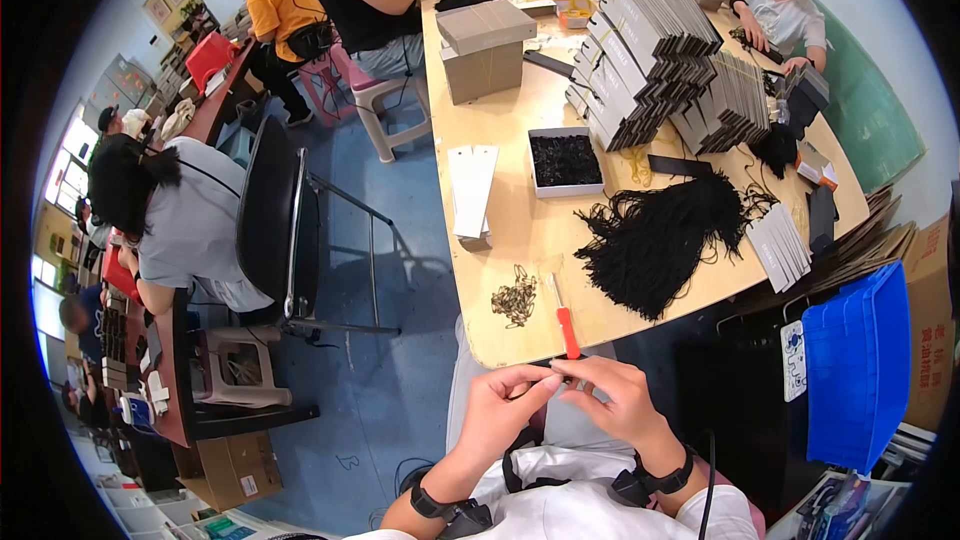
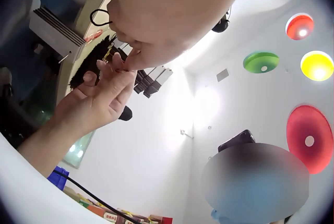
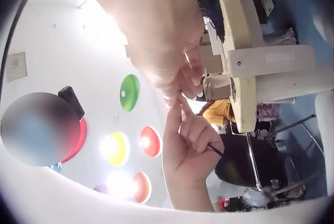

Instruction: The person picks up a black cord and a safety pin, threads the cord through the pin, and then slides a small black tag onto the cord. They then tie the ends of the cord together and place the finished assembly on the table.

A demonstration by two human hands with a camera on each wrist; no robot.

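Just off the table's near edge, both hands meet fingertip to fingertip. My left hand (image 1: 507, 408) holds a thin black cord (image 2: 98, 17), which loops out past its fingers in the left wrist view. Opposite it, my right hand (image 1: 617, 402) pinches at the same spot with thumb and fingers, and the fingers hide most of what lies between. Beyond the hands, a red-handled tool (image 1: 567, 330) points away across the table edge. Left of it is a small pile of bronze-coloured metal clasps (image 1: 514, 297). A large bundle of black cords (image 1: 655, 245) spreads to the right.
On the table (image 1: 475, 325) stand a white box of small black pieces (image 1: 566, 162), white card strips (image 1: 472, 190), stacked grey boxes (image 1: 640, 60) and a grey carton (image 1: 485, 70). A blue bin (image 1: 855, 370) is at the right. Other people sit or stand around.
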